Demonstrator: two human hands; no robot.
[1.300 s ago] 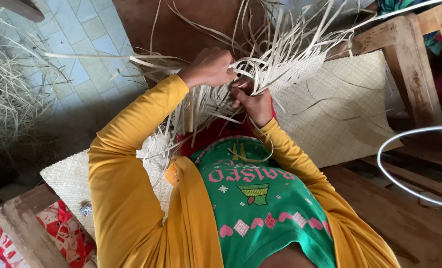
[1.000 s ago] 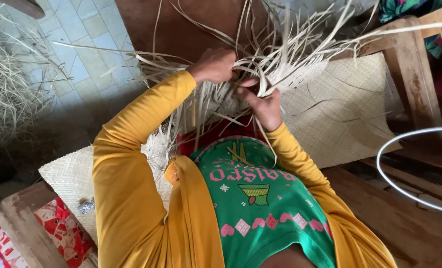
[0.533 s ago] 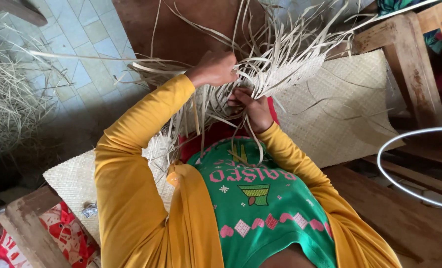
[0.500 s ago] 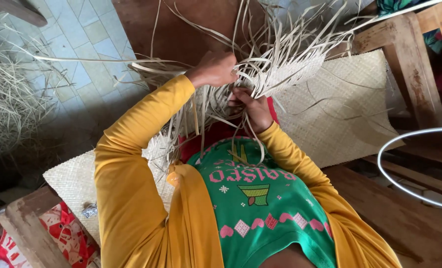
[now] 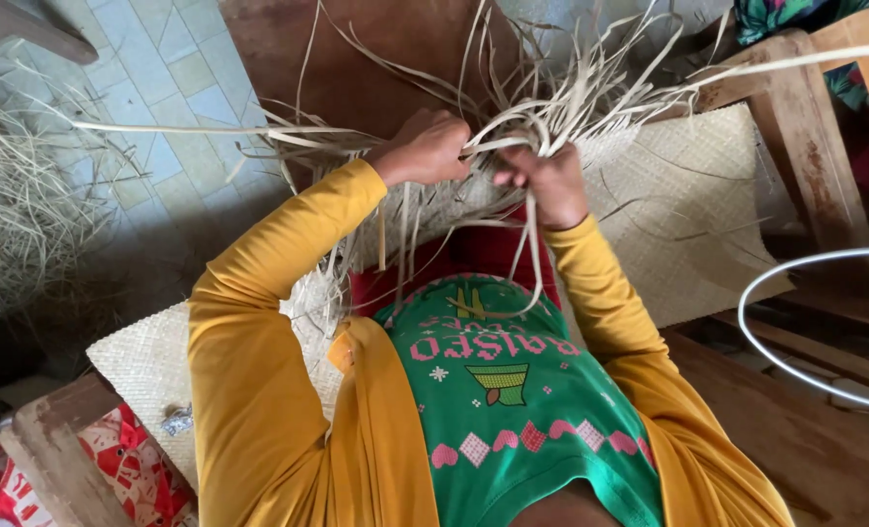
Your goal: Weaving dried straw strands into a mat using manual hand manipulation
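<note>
A bundle of pale dried straw strips (image 5: 561,107) fans out above a half-woven straw mat (image 5: 688,205) that lies over my lap. My left hand (image 5: 426,148) is closed on several strips at the mat's loose edge. My right hand (image 5: 546,181) grips other strips right beside it, the two hands almost touching. Loose strip ends hang down over my red and green clothing. My arms are in yellow sleeves.
A heap of loose straw (image 5: 20,195) lies on the tiled floor at left. A wooden frame (image 5: 795,146) stands at right, with a white hoop (image 5: 776,346) beside it. A brown wooden board (image 5: 376,49) is ahead. A red patterned package (image 5: 122,468) sits at lower left.
My right hand has risen and closed in next to the left hand. Both hands have shifted along the strips, and the loose ends have swung about.
</note>
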